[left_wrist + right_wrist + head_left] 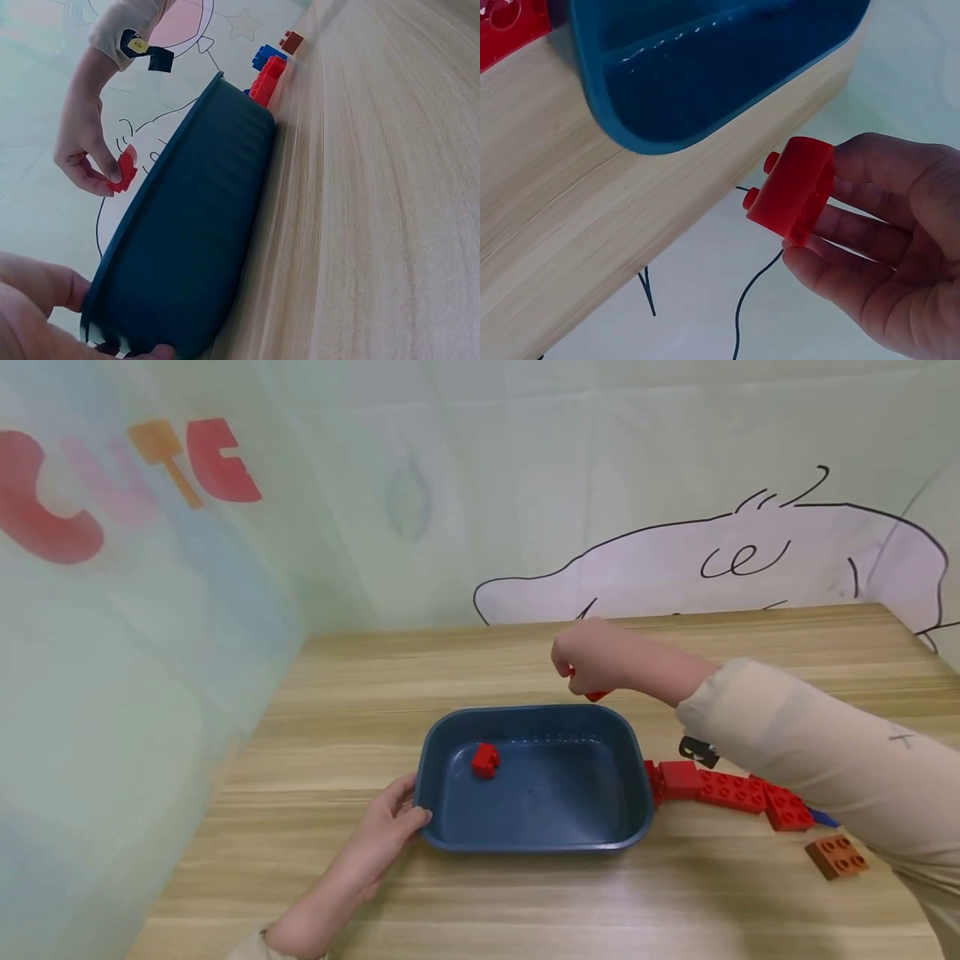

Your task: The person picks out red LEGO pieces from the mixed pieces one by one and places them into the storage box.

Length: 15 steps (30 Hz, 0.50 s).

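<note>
A dark blue plastic bin (532, 847) stands on the wooden table, with one small red toy brick (485, 761) inside toward its left. My left hand (390, 822) grips the bin's left wall, thumb over the rim; the left wrist view shows fingers (161, 351) under its outer side. Above the table, just beyond the bin's far rim, my right hand (600, 656) pinches a red toy brick (795, 187) between thumb and fingers. Two studs of that brick face the bin in the right wrist view. In the head view the hand mostly hides it.
Right of the bin lie several red bricks (731, 791), a brown brick (837, 857) and a blue piece (823, 817) partly under the right sleeve. A black object (697, 751) shows by that sleeve. A printed cloth wall (450, 485) borders the table's far side.
</note>
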Each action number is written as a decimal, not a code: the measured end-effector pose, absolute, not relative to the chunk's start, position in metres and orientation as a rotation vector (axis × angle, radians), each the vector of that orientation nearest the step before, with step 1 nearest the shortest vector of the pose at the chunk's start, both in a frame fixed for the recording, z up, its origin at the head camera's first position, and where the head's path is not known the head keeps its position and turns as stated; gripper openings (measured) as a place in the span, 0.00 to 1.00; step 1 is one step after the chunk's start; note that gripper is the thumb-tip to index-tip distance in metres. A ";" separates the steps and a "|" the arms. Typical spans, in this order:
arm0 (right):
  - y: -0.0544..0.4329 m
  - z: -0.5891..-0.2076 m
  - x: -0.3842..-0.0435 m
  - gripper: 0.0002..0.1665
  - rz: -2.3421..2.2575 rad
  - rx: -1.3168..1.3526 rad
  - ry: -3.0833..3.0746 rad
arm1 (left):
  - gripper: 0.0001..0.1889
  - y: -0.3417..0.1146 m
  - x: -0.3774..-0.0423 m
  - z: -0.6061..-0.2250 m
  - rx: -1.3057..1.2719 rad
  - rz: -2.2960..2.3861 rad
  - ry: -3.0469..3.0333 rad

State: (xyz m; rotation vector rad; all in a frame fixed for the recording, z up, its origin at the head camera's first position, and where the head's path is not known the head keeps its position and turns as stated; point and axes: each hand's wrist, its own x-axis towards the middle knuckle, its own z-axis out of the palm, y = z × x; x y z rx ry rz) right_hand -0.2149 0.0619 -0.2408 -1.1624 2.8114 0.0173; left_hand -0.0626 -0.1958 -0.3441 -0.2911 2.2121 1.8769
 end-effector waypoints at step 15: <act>0.037 -0.246 -0.205 0.04 0.002 -1.326 2.700 | 0.29 -0.196 -0.061 -0.343 -0.286 1.880 2.212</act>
